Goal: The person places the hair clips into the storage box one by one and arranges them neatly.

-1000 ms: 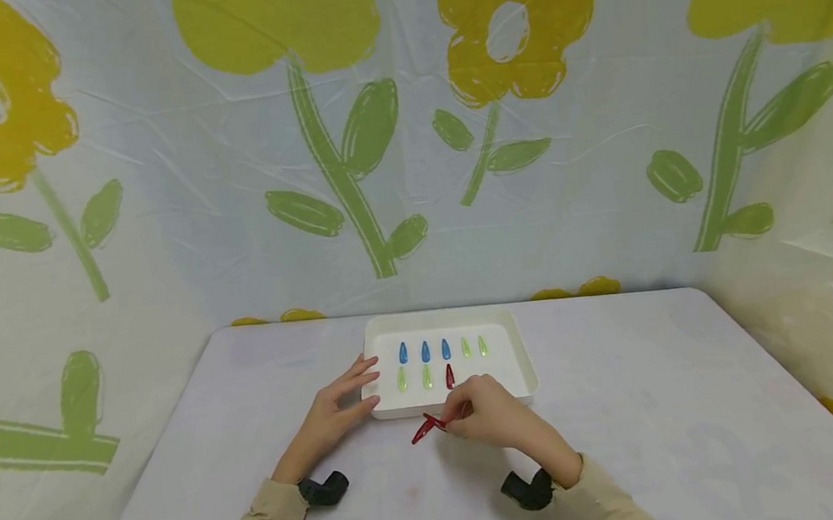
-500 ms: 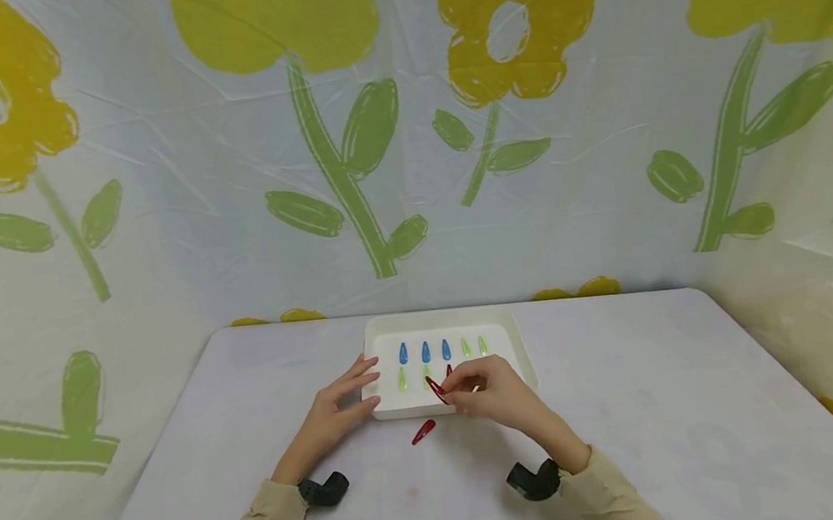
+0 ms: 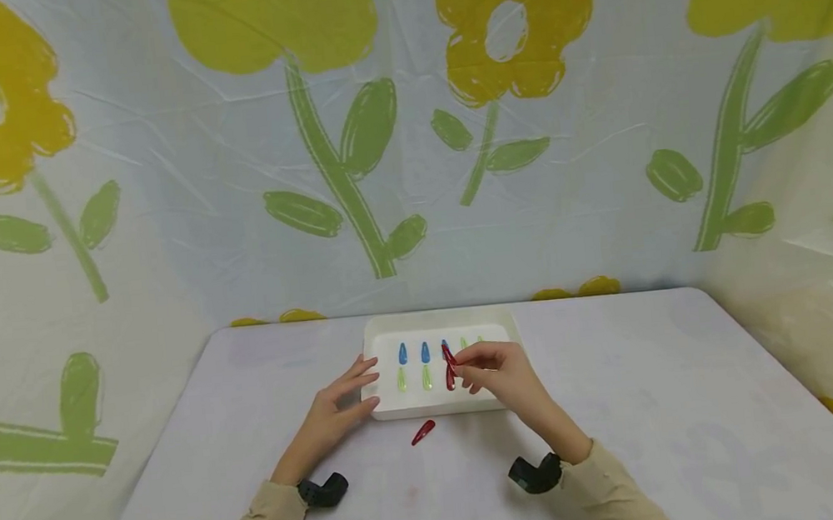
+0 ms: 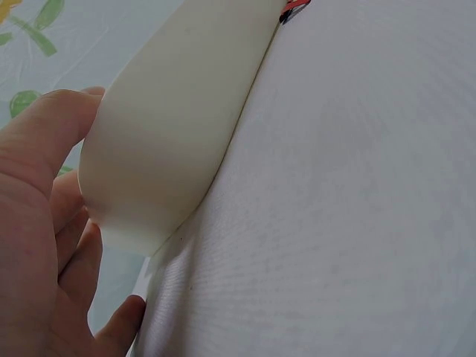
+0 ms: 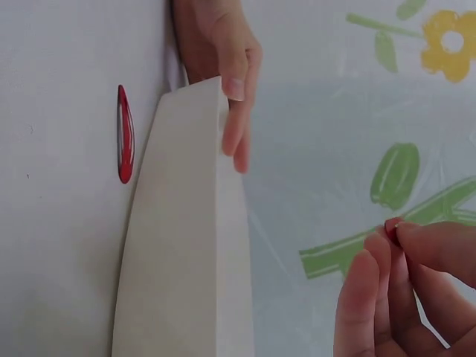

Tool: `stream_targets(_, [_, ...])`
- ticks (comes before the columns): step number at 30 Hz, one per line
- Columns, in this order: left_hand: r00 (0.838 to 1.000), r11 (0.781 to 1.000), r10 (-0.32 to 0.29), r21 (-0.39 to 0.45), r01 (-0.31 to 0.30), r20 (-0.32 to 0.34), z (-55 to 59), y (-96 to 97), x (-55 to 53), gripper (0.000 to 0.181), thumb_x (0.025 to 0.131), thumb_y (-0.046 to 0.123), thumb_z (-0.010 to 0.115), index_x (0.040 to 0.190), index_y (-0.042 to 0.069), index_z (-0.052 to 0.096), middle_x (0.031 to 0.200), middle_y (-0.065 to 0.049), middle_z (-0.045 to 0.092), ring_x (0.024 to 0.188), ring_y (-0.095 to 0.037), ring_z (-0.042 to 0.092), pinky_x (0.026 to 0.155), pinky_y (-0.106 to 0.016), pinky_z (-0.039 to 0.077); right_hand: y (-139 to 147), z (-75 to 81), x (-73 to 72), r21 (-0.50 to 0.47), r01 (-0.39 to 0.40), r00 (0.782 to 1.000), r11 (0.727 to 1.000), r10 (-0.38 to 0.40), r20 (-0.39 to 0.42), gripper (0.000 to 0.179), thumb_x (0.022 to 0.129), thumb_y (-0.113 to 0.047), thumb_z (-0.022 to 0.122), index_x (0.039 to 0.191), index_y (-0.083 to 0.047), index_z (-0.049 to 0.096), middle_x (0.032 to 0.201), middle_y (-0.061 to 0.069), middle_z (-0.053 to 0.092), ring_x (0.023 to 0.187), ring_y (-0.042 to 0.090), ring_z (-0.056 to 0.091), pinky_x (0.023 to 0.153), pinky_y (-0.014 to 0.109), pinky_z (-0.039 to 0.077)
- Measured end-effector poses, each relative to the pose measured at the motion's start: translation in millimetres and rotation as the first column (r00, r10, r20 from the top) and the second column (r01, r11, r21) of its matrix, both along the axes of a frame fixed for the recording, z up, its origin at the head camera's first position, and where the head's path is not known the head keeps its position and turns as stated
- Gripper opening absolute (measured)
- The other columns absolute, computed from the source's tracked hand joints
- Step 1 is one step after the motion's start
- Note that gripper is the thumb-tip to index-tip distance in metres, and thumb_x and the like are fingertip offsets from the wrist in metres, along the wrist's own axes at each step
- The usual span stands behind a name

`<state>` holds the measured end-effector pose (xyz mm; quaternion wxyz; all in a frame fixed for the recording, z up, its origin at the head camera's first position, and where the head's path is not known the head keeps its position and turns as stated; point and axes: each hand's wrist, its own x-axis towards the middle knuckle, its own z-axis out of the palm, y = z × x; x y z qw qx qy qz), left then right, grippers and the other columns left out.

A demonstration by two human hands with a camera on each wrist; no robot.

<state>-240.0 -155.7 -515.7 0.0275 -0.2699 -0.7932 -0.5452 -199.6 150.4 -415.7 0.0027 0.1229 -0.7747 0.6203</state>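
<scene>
A white tray (image 3: pixel 409 412) holds blue hair clips (image 3: pixel 425 351) in its back row and pale green hair clips (image 3: pixel 427 377) in both rows. My right hand (image 3: pixel 499 373) pinches a red hair clip (image 3: pixel 448 354) between thumb and fingers over the tray. Just below it in the front row lies another red clip (image 3: pixel 451 380). On the table before the tray rests a third red clip (image 3: pixel 423 433). My left hand (image 3: pixel 335 410), fingers spread, touches the tray's left rim. In the left wrist view its thumb (image 4: pixel 71 123) lies against the tray wall.
The tray stands on a pale-covered table (image 3: pixel 626 407), near its back edge. Behind rises a cloth backdrop (image 3: pixel 225 144) printed with flowers. My right hand covers part of the tray's right side and some green clips.
My right hand has lifted one red clip from beside the other on the table and carried it forward over the tray. The left hand has stayed at the rim.
</scene>
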Motion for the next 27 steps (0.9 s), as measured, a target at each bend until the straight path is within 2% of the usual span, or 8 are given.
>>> stream_targets(4, [1.000, 1.000, -0.002, 0.010, 0.002, -0.002, -0.6, 0.7, -0.5, 0.044, 0.091, 0.012, 0.073, 0.133, 0.004, 0.062, 0.152, -0.005, 0.045, 0.149, -0.030, 0.021, 0.117, -0.019, 0.017, 3, -1.1, -1.8, -0.058, 0.031, 0.999, 0.998, -0.030, 0.014, 0.014, 0.090, -0.003, 0.071, 0.102, 0.004, 0.072, 0.088, 0.017, 0.071, 0.071, 0.024, 0.066, 0.067, 0.031, 0.060])
stream_targets(10, [1.000, 1.000, -0.008, -0.016, 0.008, 0.022, 1.8, -0.8, -0.3, 0.046, 0.092, 0.024, 0.073, 0.134, 0.008, 0.062, 0.152, 0.007, 0.044, 0.150, -0.024, 0.020, 0.115, -0.014, 0.016, 6, -3.1, -5.4, -0.128, 0.060, 0.998, 0.990, -0.056, 0.033, 0.016, 0.089, 0.000, 0.071, 0.102, 0.009, 0.070, 0.092, 0.018, 0.071, 0.074, 0.019, 0.070, 0.073, 0.033, 0.061])
stream_targets(16, [1.000, 1.000, -0.005, -0.025, 0.005, 0.000, 0.6, -1.2, -0.1, 0.046, 0.093, 0.024, 0.072, 0.134, 0.008, 0.062, 0.153, 0.004, 0.044, 0.150, -0.027, 0.020, 0.118, -0.023, 0.017, 10, -8.6, -11.5, -0.145, 0.107, 0.994, 0.984, -0.100, 0.054, 0.015, 0.090, 0.002, 0.069, 0.102, 0.010, 0.069, 0.091, 0.018, 0.071, 0.074, 0.021, 0.070, 0.073, 0.032, 0.061])
stream_targets(22, [1.000, 1.000, 0.000, -0.023, 0.001, 0.012, -0.6, -0.7, -0.8, 0.045, 0.093, 0.024, 0.073, 0.134, 0.008, 0.063, 0.152, 0.006, 0.045, 0.150, -0.020, 0.020, 0.116, -0.017, 0.016, 14, -15.8, -16.3, -0.154, 0.147, 0.988, 0.977, -0.138, 0.072, 0.016, 0.089, 0.003, 0.070, 0.102, 0.013, 0.068, 0.090, 0.018, 0.072, 0.072, 0.018, 0.070, 0.072, 0.030, 0.060])
stream_targets(27, [1.000, 1.000, -0.009, -0.019, 0.008, -0.007, -0.5, -0.7, -0.5, 0.045, 0.093, 0.023, 0.072, 0.134, 0.007, 0.062, 0.152, 0.002, 0.045, 0.150, -0.024, 0.020, 0.117, -0.020, 0.017, 16, -21.0, -19.2, -0.126, 0.194, 0.978, 0.973, -0.181, 0.104, 0.016, 0.089, 0.002, 0.071, 0.101, 0.012, 0.069, 0.090, 0.018, 0.072, 0.072, 0.018, 0.069, 0.072, 0.028, 0.060])
